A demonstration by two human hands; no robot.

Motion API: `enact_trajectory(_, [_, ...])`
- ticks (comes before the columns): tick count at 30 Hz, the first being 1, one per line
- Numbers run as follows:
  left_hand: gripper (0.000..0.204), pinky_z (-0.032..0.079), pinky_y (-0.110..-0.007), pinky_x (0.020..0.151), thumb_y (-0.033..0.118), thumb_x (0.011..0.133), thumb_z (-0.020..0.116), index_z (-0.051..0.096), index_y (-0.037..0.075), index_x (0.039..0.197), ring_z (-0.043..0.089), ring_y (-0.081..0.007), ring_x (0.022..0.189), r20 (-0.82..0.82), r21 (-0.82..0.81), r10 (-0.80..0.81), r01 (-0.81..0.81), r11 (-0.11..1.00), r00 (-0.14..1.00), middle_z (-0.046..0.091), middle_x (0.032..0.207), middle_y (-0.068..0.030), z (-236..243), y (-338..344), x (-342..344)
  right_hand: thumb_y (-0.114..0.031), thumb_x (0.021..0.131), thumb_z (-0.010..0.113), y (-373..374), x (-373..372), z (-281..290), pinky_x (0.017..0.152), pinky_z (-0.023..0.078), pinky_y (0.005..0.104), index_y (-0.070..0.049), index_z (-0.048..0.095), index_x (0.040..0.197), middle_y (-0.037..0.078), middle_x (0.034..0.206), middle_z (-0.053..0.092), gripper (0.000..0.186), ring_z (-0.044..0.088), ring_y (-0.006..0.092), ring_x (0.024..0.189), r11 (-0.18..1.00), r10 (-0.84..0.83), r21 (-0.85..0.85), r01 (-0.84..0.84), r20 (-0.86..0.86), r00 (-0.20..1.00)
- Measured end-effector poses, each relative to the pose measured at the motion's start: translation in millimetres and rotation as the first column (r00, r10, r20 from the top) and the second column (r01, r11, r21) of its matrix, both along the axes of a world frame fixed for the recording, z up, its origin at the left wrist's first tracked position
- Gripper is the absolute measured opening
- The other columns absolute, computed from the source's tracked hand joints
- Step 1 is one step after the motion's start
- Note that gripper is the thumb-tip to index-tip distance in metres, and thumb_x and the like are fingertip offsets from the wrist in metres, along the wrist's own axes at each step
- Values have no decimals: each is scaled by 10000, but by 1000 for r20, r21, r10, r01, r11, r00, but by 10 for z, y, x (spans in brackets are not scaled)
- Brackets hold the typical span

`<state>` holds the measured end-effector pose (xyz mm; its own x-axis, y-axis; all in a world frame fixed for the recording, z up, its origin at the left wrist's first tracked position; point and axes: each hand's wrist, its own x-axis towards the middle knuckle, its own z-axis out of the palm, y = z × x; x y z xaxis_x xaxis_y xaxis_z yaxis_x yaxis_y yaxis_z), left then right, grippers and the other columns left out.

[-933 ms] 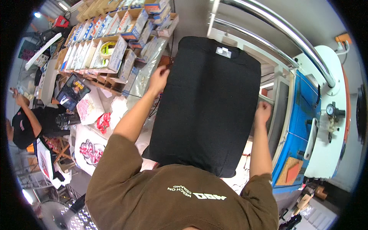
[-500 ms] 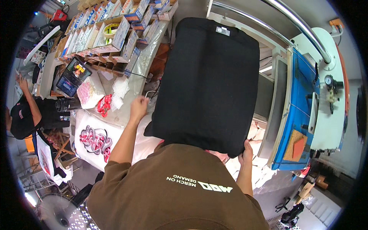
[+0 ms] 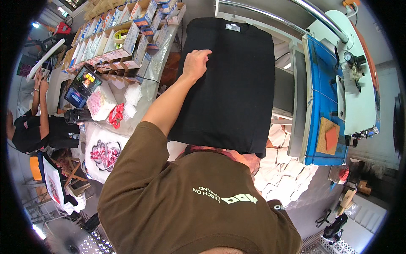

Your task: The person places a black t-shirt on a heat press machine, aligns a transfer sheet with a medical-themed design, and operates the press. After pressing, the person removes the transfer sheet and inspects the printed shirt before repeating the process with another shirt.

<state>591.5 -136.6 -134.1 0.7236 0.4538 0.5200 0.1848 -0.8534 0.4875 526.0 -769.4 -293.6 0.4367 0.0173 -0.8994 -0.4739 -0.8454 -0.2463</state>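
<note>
We saw the fingers (image 3: 206,52) of our left hand (image 3: 195,66) loosely bent and close together, the index stretched furthest; we could not tell whether they pinched or touched the cloth beneath. Our right hand was out of sight, so we could not tell how its fingers stood. Under the left hand, in front of us, the black shirt (image 3: 230,93) lay spread out, its white label (image 3: 232,27) at the far end. Past its right edge we saw a grey frame (image 3: 298,101), then a blue panel (image 3: 323,91) bearing a cork pad (image 3: 322,142) with an orange block (image 3: 331,138) on it, and a round gauge (image 3: 348,56) beyond. Out to the left, our table (image 3: 148,99) held a white bag (image 3: 101,103), a laptop (image 3: 81,86) and boxes (image 3: 124,51), with yellow tape (image 3: 121,36) in one. Farther left a co-worker (image 3: 29,133) in black had both arms raised.
</note>
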Motion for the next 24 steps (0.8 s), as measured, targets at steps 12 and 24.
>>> enact_trajectory(12, [417,494,-263,614,470,1001,497,669,92,1041,628,-121,726,-151,-927,28,-132,-350,988,700,906,-24,-715,-404,-2271,-322,1045,465,1067,1384,474,929,493,335,20,595,1125,114,1087,639,375,615,195,983,451,-667,797,401,4,745])
enact_trajectory(24, [299,541,-302,861,195,957,632,614,-9,1175,672,-154,932,-135,-977,38,-126,-174,990,694,1074,-61,-329,-505,-3033,-205,977,592,1143,1658,1138,1052,445,432,28,563,1271,138,1269,622,376,593,271,1167,411,-522,795,445,-195,831])
